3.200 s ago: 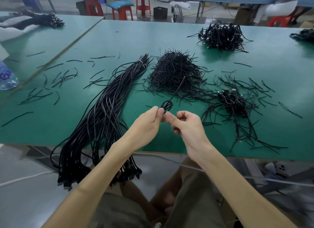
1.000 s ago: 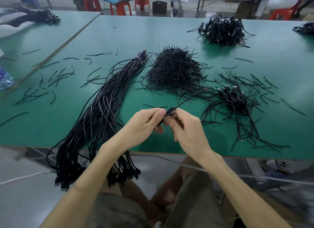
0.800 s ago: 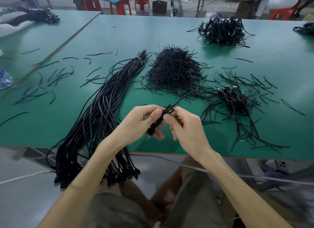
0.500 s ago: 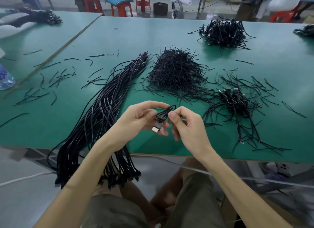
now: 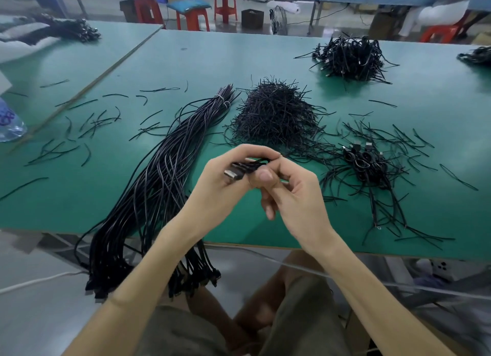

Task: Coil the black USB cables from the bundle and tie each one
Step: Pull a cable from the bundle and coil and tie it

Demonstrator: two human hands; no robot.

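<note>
Above the near edge of the green table (image 5: 186, 63), both hands meet on one small coiled cable (image 5: 255, 164), which is held clear of the surface. The left hand (image 5: 221, 188) curls its fingers over the top of the coil and grips the loops together. The metal USB plug (image 5: 232, 174) sticks out under these fingers, on the palm side. The right hand (image 5: 295, 196) pinches the other side of the coil between thumb and index finger, and its remaining fingers are loosely bent and hold nothing. Whether a tie is wound around the coil I cannot tell, because the fingers cover its middle.

I judge the cable to be very light, thin and soft, but a little springy, so the loops would open again if the pinch is released before a tie is closed. The jacket looks smooth, so it may slip between the fingers. The best place to hold is across the middle of the loops, pressing all of them together, and not at the plug, which is the only stiff part.

On the left, the long bundle (image 5: 164, 175) of uncoiled cables lies across the table and hangs over its edge. The pile of short ties (image 5: 276, 116) is just behind the hands, and the finished coils (image 5: 369, 164) lie to the right.
</note>
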